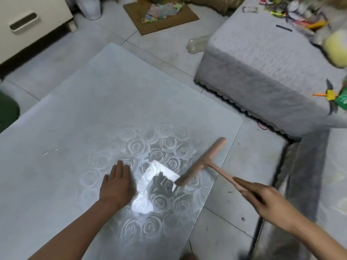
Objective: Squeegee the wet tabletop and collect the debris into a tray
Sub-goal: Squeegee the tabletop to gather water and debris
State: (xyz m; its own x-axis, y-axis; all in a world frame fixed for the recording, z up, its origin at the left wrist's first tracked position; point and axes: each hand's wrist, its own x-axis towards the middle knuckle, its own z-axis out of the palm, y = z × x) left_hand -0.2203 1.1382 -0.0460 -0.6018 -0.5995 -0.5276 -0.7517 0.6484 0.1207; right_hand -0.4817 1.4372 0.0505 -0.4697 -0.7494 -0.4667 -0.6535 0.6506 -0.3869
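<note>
The bench (75,109) has a frosted glass top with a rose pattern across its near right part. The left hand (117,184) lies flat on that rose patch, palm down, fingers straight and close together, pressing on the glass. Just to its right a bright patch of reflected light (150,184) glares off the surface.

The right hand (262,197) is off the bench's right edge, over the floor tiles (234,203), with its fingers curled round the handle of a pink squeegee (202,162). The squeegee reaches back in over the bench's right side. Its blade is tilted, the lower end down by the reflection and the upper end raised near the bench's edge. The blade is blurred, so I cannot tell whether its low end touches the glass.

A few small white flecks (45,152) lie on the bench's left part, well apart from both hands.

Beyond the bench's right corner stands a grey plush-covered seat (262,72), with an empty clear bottle (197,44) on the floor beside it. Past the bench's far edge lies a sheet of cardboard (169,17), and a cream cabinet (28,21) stands off the far left.
</note>
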